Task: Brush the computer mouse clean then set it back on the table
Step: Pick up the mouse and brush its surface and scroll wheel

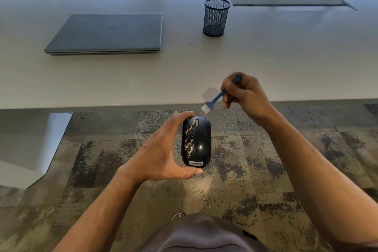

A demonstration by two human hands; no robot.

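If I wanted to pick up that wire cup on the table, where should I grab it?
Probably grab the mesh pen cup around its round sides, about halfway up, coming from the near side. It stands upright on the table and looks empty, with bare space around it. The closed laptop sits well off to its left.

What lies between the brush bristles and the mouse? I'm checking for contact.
Nothing: in the head view a small gap shows between the bristles and the mouse, with only carpet behind.
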